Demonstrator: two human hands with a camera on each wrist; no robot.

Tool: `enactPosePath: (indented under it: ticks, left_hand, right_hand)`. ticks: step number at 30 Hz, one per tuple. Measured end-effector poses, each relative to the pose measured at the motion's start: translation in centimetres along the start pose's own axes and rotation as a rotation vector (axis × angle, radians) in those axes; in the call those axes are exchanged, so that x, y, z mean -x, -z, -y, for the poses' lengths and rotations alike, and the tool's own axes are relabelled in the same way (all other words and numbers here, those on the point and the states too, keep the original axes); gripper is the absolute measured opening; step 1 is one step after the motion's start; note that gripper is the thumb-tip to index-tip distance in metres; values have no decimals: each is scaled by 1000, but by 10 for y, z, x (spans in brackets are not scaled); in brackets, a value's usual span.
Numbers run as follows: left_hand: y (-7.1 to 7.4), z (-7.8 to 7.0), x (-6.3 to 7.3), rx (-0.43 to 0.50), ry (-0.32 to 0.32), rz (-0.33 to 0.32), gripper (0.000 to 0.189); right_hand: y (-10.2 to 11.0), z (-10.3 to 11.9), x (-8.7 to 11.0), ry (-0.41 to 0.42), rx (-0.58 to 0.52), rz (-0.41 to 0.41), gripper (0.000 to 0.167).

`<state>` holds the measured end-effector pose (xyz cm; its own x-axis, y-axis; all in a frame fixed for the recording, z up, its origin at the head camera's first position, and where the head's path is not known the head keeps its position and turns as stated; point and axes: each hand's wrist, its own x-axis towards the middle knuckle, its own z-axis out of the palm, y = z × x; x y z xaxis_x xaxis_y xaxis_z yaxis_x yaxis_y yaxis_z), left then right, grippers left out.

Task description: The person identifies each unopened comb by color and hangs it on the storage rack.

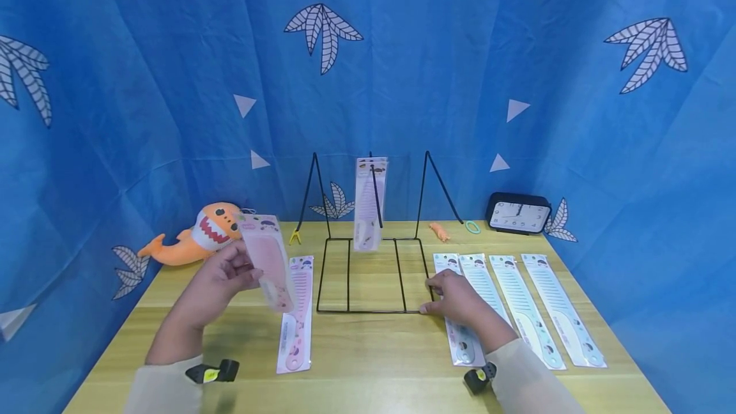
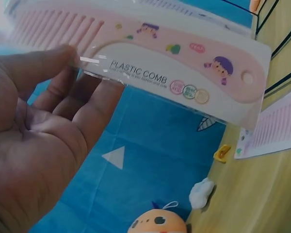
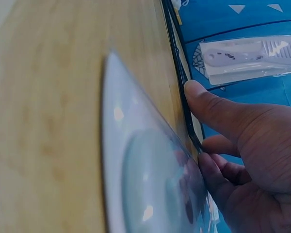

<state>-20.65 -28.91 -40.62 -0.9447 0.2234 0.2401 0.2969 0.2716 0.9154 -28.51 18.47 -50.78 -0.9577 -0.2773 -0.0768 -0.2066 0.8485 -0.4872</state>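
My left hand (image 1: 224, 276) pinches a packaged pink comb (image 1: 270, 264) between thumb and fingers, raised over the table's left side. Printing on its clear wrapper reads "PLASTIC COMB" in the left wrist view. Below it another pink comb (image 1: 296, 318) lies flat in its packet. At the middle stands a black wire rack (image 1: 348, 273) with upright prongs, and purple packaged combs (image 1: 367, 216) hang from its centre prong. My right hand (image 1: 457, 299) grips the front right corner of the rack's base, thumb and fingertips on the wire. A green packaged comb (image 3: 150, 184) lies beneath that hand.
Several green packaged combs (image 1: 520, 305) lie in a row at the right. An orange shark plush (image 1: 209, 235) sits at the back left and a black clock (image 1: 519, 213) at the back right. Small trinkets, including a teal ring (image 1: 473, 227), lie behind the rack, before a blue curtain (image 1: 402, 82).
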Motion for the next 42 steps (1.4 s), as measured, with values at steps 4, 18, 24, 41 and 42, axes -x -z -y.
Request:
enactPosePath:
  ticks: [4, 18, 24, 41, 42]
  left_hand:
    - [-7, 2, -3, -2, 35, 61, 30]
    - [-25, 3, -11, -50, 84, 129, 26]
    - [-26, 3, -11, -45, 96, 117, 24]
    - [-38, 4, -28, -88, 231, -41, 18]
    - [-39, 3, -31, -90, 249, -58, 19]
  right_hand:
    - [1, 0, 0, 3, 4, -3, 73]
    - [-2, -3, -1, 78, 22, -42, 72]
    - [-3, -5, -1, 82, 34, -47, 71]
    - [-4, -7, -2, 60, 22, -36, 72]
    - [-4, -7, -2, 59, 21, -36, 72]
